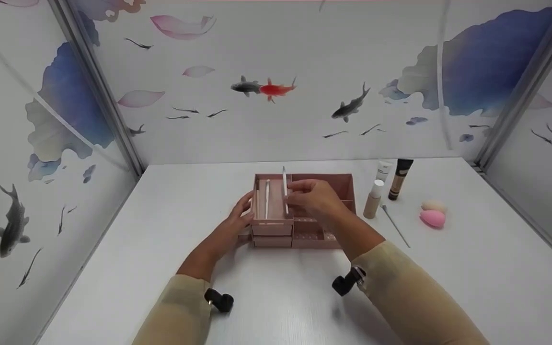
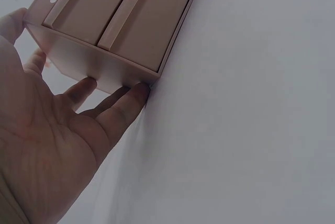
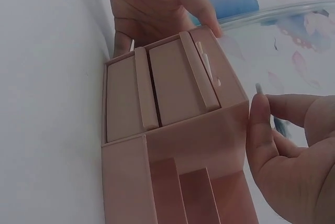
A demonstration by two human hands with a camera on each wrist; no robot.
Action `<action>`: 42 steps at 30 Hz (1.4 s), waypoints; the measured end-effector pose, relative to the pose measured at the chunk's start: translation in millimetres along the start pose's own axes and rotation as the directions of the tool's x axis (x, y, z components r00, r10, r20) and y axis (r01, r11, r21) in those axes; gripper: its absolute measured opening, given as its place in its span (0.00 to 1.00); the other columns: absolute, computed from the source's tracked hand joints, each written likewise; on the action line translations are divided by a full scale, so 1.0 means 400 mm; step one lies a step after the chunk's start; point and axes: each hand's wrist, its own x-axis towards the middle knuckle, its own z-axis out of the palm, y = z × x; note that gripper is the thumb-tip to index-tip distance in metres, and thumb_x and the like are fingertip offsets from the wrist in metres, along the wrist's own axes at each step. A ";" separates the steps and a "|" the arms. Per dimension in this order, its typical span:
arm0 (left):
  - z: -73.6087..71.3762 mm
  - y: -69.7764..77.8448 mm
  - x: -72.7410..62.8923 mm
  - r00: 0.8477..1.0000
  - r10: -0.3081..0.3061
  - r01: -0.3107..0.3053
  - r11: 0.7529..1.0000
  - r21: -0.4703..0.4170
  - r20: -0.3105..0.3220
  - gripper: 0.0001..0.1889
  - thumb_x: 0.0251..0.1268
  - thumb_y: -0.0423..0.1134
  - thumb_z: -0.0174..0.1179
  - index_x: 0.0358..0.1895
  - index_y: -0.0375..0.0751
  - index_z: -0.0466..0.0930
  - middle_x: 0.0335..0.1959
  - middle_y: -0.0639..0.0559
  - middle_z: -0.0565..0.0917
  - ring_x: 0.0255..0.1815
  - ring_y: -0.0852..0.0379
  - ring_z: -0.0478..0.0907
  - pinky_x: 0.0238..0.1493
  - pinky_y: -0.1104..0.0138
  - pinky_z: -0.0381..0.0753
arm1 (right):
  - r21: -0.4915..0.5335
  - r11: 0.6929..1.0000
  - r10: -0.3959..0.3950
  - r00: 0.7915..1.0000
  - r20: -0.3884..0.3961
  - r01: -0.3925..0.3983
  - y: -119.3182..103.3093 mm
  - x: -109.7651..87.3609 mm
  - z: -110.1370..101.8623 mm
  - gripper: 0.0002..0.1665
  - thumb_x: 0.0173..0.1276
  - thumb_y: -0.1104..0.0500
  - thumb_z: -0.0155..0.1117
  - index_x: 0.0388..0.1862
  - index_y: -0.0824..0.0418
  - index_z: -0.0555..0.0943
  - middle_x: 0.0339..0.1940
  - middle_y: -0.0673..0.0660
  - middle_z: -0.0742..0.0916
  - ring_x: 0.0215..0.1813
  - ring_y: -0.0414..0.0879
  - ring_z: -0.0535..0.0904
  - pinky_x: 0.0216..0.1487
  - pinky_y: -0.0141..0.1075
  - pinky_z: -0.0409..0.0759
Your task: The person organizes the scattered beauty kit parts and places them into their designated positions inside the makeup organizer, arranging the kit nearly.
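A pink desktop organizer (image 1: 272, 230) stands in the middle of the table, with two drawers (image 2: 154, 20) at its left and compartments (image 3: 196, 198) at its right. My left hand (image 1: 237, 223) rests against the organizer's left side, fingers spread and touching the wall. Above the top tray, my right hand (image 1: 316, 196) pinches a slim white stick (image 1: 284, 184) between thumb and fingers. The stick is upright; its exact kind cannot be told. Another thin white stick (image 1: 267, 199) and a brownish pencil-like stick (image 1: 258, 191) lie in the tray.
Right of the organizer stand a beige foundation bottle (image 1: 372, 203), a white tube (image 1: 383, 170) and a black-capped tube (image 1: 399, 179). A thin brush (image 1: 396, 226) lies before them. Farther right are a pink makeup sponge (image 1: 432, 219) and a beige sponge (image 1: 434, 206). Printed walls enclose the white table (image 1: 276, 297).
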 end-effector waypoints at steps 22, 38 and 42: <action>0.003 0.006 -0.002 1.000 -0.017 0.017 1.000 -0.018 -0.003 0.32 0.81 0.68 0.49 0.81 0.91 0.48 0.90 0.55 0.46 0.89 0.38 0.56 0.80 0.35 0.66 | 0.024 1.000 0.000 1.000 0.000 0.000 -0.002 0.008 -0.008 0.26 0.73 0.55 0.75 0.68 0.58 0.84 0.56 0.57 0.91 0.53 0.50 0.92 0.68 0.52 0.85; 0.004 0.002 0.001 0.999 -0.030 0.029 0.999 -0.013 -0.018 0.30 0.81 0.68 0.49 0.79 0.95 0.49 0.90 0.57 0.47 0.89 0.39 0.55 0.81 0.35 0.65 | 0.018 0.998 -0.056 0.995 -0.082 0.058 0.027 -0.047 -0.091 0.25 0.75 0.54 0.73 0.68 0.58 0.84 0.57 0.58 0.88 0.53 0.50 0.91 0.56 0.38 0.91; 0.005 0.001 -0.002 1.000 -0.028 0.028 0.999 -0.019 -0.012 0.31 0.81 0.68 0.49 0.80 0.93 0.48 0.90 0.56 0.47 0.89 0.39 0.54 0.81 0.34 0.64 | 0.031 0.998 -0.059 0.993 -0.099 0.063 0.045 -0.059 -0.131 0.27 0.74 0.53 0.74 0.69 0.58 0.83 0.56 0.57 0.88 0.51 0.47 0.90 0.55 0.37 0.91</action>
